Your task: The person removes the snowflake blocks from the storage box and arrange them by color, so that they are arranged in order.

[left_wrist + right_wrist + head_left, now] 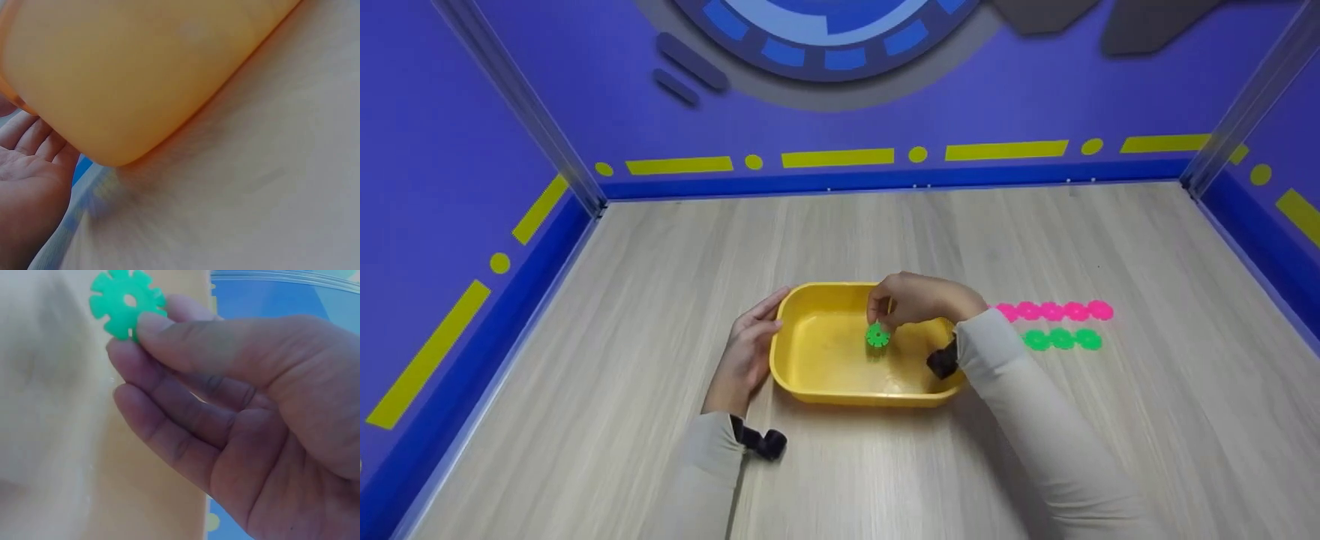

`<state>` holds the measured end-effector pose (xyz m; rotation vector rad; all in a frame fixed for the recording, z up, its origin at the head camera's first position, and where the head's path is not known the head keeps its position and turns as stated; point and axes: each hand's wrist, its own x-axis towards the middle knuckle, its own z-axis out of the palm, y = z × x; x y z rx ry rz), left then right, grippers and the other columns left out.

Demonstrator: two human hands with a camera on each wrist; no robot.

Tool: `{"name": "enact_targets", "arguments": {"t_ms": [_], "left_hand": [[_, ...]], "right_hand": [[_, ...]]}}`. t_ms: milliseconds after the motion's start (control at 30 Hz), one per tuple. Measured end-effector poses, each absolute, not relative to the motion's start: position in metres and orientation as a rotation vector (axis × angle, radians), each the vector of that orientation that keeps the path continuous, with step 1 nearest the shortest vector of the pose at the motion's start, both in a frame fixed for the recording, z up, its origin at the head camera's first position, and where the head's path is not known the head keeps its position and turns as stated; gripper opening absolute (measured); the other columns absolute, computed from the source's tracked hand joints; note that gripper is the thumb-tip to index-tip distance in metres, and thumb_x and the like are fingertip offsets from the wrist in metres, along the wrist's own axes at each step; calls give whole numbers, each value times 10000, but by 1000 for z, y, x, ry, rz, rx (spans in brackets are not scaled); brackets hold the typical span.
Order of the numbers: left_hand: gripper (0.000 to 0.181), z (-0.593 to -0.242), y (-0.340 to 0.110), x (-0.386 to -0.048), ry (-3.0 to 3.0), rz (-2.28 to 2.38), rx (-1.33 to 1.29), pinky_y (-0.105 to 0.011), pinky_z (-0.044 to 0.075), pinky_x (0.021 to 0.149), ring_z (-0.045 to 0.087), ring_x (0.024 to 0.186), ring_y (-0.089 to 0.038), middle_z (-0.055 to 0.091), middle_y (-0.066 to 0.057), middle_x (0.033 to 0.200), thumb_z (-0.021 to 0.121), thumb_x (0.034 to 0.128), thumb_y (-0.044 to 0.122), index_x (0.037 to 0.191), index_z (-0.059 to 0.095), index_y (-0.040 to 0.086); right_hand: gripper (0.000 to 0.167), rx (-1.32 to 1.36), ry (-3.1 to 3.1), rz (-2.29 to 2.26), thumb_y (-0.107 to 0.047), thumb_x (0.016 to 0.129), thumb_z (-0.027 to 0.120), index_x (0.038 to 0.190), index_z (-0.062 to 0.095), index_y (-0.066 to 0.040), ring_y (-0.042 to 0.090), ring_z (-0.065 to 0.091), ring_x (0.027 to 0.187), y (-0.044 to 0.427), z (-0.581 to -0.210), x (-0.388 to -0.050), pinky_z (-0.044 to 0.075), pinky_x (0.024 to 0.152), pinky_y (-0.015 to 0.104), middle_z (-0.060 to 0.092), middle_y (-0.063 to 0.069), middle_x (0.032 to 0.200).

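Observation:
A yellow plastic basin (825, 375) stands on the table, tilted slightly in the head view. At its left end my left hand (745, 351) holds the rim, thumb at the edge and fingers along the outer wall. In the left wrist view the basin's wall (129, 84) hides part of that hand's fingers. My right hand (919, 298) reaches over the basin and pinches a green notched disc (877, 335) with a hole in its centre. The right wrist view shows this green disc (121, 301) between thumb and fingertips.
Right of the basin, a row of several pink discs (1051, 310) lies on the table (660, 300). A shorter row of green discs (1062, 340) lies in front of it, both partly beside my right forearm. Blue panels (840, 120) wall the table at the back and sides.

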<state>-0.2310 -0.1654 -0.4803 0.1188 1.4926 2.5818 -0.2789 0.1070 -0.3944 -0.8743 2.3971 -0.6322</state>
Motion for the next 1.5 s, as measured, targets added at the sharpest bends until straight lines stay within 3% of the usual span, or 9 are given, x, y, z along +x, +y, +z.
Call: {"name": "enact_targets", "arguments": {"t_ms": [167,400,933,1500], "left_hand": [[601,-481,-165,-231,1486,2574,114,-377,301,1155,387,1376,-226,349,-188,1528,406,858,-115,1452,320,-81],[606,-481,-166,-231,1488,2570,93,-329,407,1087,471,1302,-197,377,-182,1512,429,858,-101,1454,325,-70],[604,-480,-166,-231,1452,2598,51,-337,345,1129,417,1351,-207,355,-180,1526,413,852,-123,1449,337,-69],[604,-481,-166,-230,1479,2591,89,-274,436,1052,522,1241,-143,440,-151,1477,417,849,-113,1445,322,-94]], "right_hand": [[111,-854,2430,-672,-41,835,678,908,695,-123,161,596,823,119,-386,-275,543,783,285,690,-3,891],[115,-852,2479,-739,-52,862,666,955,706,-108,194,632,887,139,-377,-270,563,834,342,708,9,925],[166,-768,2575,-815,-43,879,648,1020,721,-91,208,665,885,184,-374,-263,577,840,377,723,56,990],[164,-639,2635,-1118,-76,903,631,1043,718,-81,264,678,905,239,-388,-252,574,812,268,710,87,1001]]}}
